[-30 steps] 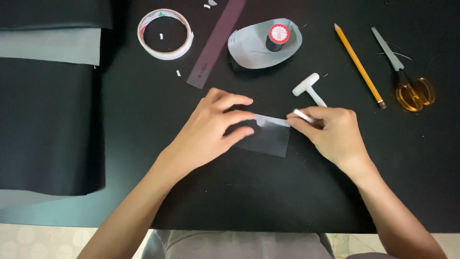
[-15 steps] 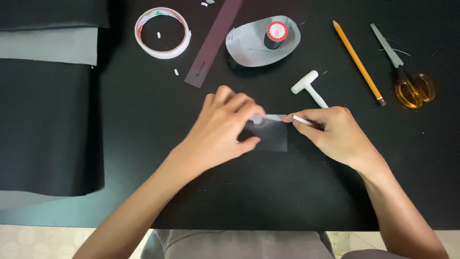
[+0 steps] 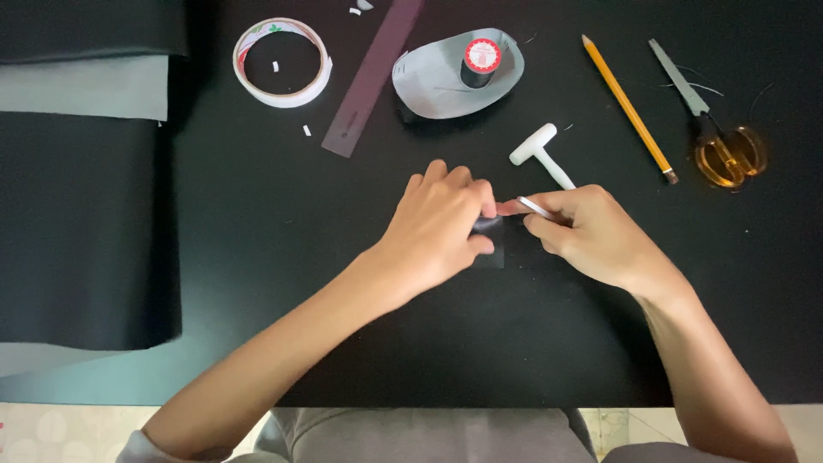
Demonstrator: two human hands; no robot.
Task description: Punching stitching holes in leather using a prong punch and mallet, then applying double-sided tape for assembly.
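My left hand (image 3: 441, 227) lies over a small dark grey piece of sheet material (image 3: 493, 255) on the black table, its fingertips pinching the piece's top edge. Most of the piece is hidden under that hand. My right hand (image 3: 596, 233) is just to the right and holds a thin silvery tool (image 3: 536, 207) whose tip meets my left fingertips at the piece's edge. A white T-shaped tool (image 3: 540, 153) rests just above my right hand.
At the back lie a tape roll (image 3: 281, 62), a dark ruler strip (image 3: 373, 77), a thread spool (image 3: 481, 60) on a grey oval cut-out (image 3: 429, 86), a yellow pencil (image 3: 630, 107) and scissors (image 3: 716, 137). Black sheets (image 3: 86, 223) and a grey sheet (image 3: 86, 86) cover the left side.
The grey piece lay flat and mostly visible; now my left hand has shifted right over it and gathered its top edge. My right hand has stayed close with the tool.
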